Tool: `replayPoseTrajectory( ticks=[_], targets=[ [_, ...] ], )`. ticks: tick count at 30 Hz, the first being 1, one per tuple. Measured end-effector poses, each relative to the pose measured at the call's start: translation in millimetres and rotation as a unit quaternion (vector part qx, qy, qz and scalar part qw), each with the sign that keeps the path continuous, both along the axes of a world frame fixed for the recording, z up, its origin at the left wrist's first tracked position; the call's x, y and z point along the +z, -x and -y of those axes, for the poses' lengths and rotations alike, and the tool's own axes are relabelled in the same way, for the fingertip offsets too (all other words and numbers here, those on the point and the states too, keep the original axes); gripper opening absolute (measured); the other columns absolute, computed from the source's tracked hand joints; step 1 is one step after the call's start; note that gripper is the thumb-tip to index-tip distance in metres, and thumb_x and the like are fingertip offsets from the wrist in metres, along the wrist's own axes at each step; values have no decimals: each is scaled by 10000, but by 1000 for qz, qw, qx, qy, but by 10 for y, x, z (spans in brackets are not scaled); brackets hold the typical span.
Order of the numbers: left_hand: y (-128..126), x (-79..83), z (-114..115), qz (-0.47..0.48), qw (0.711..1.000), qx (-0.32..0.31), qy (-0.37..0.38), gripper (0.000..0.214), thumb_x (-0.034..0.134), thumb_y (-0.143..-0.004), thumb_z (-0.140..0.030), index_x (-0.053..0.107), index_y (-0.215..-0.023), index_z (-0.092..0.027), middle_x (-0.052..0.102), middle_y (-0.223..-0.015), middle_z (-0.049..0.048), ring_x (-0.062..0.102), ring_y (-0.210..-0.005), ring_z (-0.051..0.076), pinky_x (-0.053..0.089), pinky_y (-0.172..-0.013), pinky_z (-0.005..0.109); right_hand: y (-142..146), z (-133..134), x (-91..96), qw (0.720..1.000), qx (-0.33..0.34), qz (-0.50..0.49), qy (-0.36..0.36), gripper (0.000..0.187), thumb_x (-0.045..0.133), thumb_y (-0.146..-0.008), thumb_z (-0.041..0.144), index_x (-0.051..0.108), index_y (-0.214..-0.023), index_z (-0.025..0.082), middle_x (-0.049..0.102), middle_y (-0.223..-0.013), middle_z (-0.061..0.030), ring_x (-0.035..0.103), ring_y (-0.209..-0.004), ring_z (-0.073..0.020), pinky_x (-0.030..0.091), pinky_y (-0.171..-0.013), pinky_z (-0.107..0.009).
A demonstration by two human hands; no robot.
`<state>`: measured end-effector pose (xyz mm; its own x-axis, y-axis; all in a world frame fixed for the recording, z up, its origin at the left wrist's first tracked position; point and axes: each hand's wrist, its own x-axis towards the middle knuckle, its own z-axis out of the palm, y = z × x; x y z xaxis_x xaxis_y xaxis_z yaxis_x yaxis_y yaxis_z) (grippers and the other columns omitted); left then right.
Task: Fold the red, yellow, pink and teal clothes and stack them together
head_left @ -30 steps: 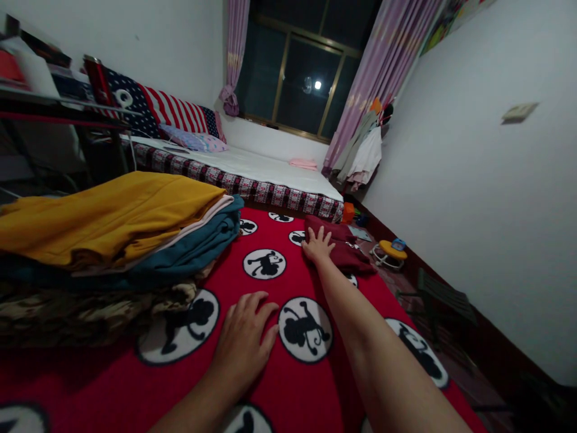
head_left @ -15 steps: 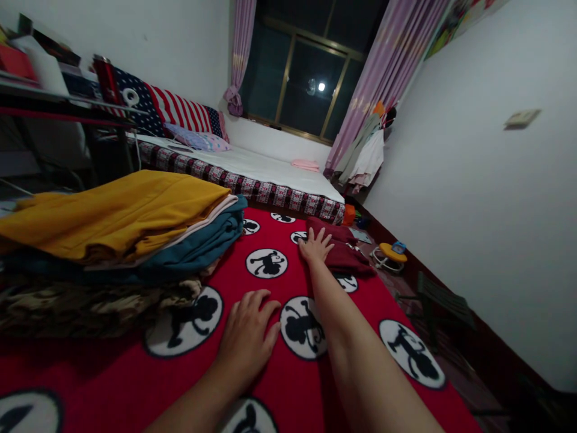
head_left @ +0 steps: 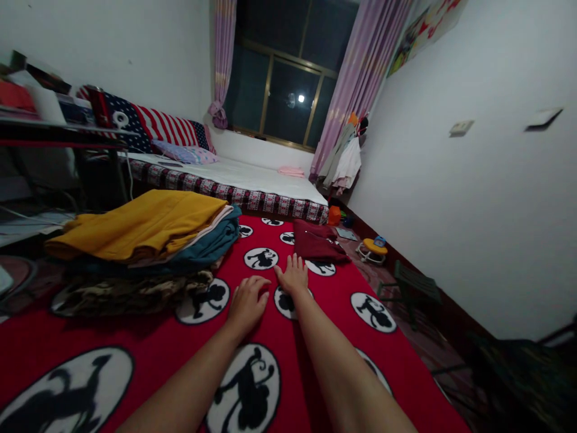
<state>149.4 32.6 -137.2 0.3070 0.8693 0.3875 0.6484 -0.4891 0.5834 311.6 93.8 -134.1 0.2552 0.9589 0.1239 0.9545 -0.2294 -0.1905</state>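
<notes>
Both my hands lie flat on a red blanket (head_left: 148, 337) printed with black monkeys in white circles. My left hand (head_left: 247, 304) rests palm down with fingers stretched out and holds nothing. My right hand (head_left: 294, 276) lies just right of it, fingers spread, also holding nothing. A folded dark red garment (head_left: 317, 243) sits on the blanket a short way beyond my right hand, apart from it. To the left stands a pile of folded clothes (head_left: 148, 237), yellow on top, teal below, a camouflage piece at the bottom.
A second bed (head_left: 252, 180) with a white sheet, patterned edge and flag pillow lies ahead under a dark window. A desk (head_left: 58, 129) stands at the left. Clothes hang by the pink curtain; a small yellow stool (head_left: 373, 248) and a dark stool (head_left: 412, 287) stand on the floor at right.
My right hand has left the dark red garment and drawn back toward me to lie beside my left hand. The view has pulled back and shows more of the blanket.
</notes>
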Motion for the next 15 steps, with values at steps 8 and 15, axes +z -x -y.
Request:
replayPoseTrajectory(
  ticks=[8, 15],
  targets=[
    [70, -21, -17, 57, 998, -4, -24, 320, 455, -843, -105, 669, -1077, -151, 664, -1097, 88, 592, -1073, 198, 449, -1002, 351, 310, 836, -30, 999, -7, 10, -32, 663, 306, -946, 529, 336, -1484, 143, 251, -1564, -144, 167, -1455, -302, 114, -1142, -503],
    [146, 23, 209, -27, 999, -25, -29, 264, 524, -826, -143, 715, -1003, -184, 641, -1153, 87, 572, -1103, 219, 429, -1021, 374, 252, 1091, -55, 971, 35, -180, -157, 429, 569, -820, 344, 649, -1210, 185, 528, -1395, -133, 387, -1347, -302, 206, -1126, -460]
  ],
)
